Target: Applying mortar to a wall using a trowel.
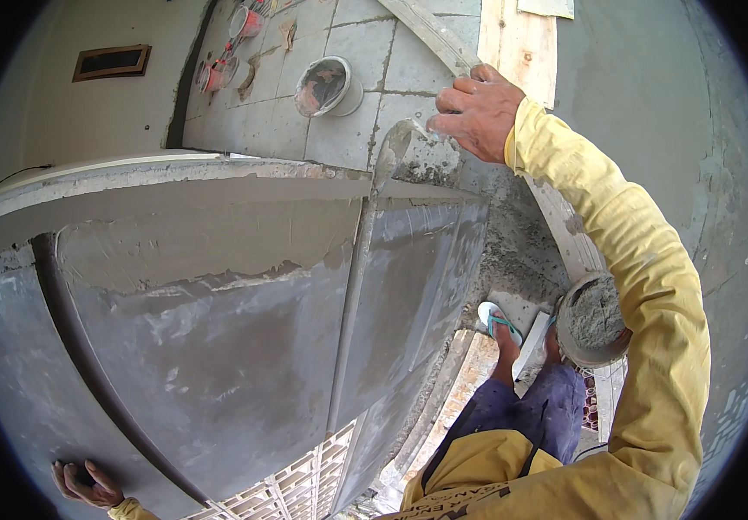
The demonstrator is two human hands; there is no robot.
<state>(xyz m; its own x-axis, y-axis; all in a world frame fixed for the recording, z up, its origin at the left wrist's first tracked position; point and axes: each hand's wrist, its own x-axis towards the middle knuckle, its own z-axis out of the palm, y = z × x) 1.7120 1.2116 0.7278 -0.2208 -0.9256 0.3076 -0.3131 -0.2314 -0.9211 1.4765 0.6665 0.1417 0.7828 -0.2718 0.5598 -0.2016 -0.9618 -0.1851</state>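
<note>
1. Grey wet plaster covers the big wall face (pixel 218 347) that fills the picture from 7 to 11 o'clock; a raised vertical edge strip (pixel 352 295) runs down it near the middle, and a rough unsmoothed patch lies under the top ledge.
2. The tiled floor (pixel 348 87) shows far below at 12 o'clock, with a wooden plank (pixel 521 43) at 1 o'clock.
3. The person's right arm, in a yellow sleeve (pixel 643 286), comes up from 5 o'clock towards 1 o'clock.
4. A round pan of grey mortar (pixel 593 319) sits at 4 o'clock, just beside a foot in a teal sandal (pixel 499 322).
5. A white bucket (pixel 329 85) lies on the tiles at 12 o'clock, with small red pots (pixel 218 74) at 11 o'clock.
6. The right hand (pixel 478 108) has its fingers curled tight around the handle of the trowel (pixel 395 152); the blade points to 8 o'clock from the fingers and touches the top of the edge strip.
7. The left hand (pixel 88 485), at 7 o'clock, lies with its fingers spread flat against the wall's lower edge, well apart from the trowel.
</note>
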